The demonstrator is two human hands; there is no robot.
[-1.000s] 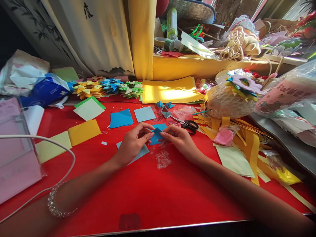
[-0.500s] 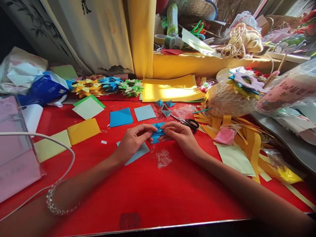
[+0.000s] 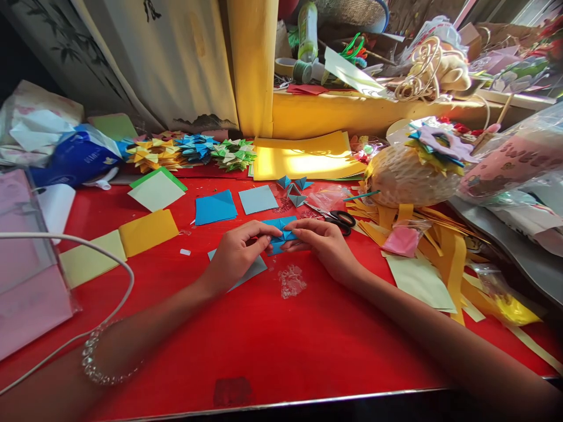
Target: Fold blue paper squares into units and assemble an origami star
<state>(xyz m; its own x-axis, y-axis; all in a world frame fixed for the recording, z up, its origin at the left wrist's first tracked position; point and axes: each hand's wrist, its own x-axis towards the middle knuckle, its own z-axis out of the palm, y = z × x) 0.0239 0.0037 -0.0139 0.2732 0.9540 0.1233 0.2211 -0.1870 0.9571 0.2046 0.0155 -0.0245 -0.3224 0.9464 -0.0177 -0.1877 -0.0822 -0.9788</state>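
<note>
Between my two hands is a blue sheet of origami paper (image 3: 281, 225) with creases and raised folds at its middle. My left hand (image 3: 241, 249) pinches its left side with thumb and forefinger. On the other side my right hand (image 3: 324, 240) grips the right edge, fingers closed. A pale blue paper square (image 3: 251, 274) lies partly under my left hand. Just beyond the hands are a stack of blue paper squares (image 3: 215, 207), a light blue square (image 3: 258, 200) and several small folded blue pieces (image 3: 296, 196). Black-handled scissors (image 3: 341, 220) rest near my right hand.
Yellow strips (image 3: 453, 264), a pale green stack (image 3: 420, 282) and a woven-looking round object (image 3: 409, 179) sit to the right. Folded paper stars (image 3: 158, 155) line the back. At left are a pink folder (image 3: 30, 264) and a white cable (image 3: 130, 275).
The blue paper lies flatter and more of its upper part shows between my hands. Both hands have stayed in nearly the same place.
</note>
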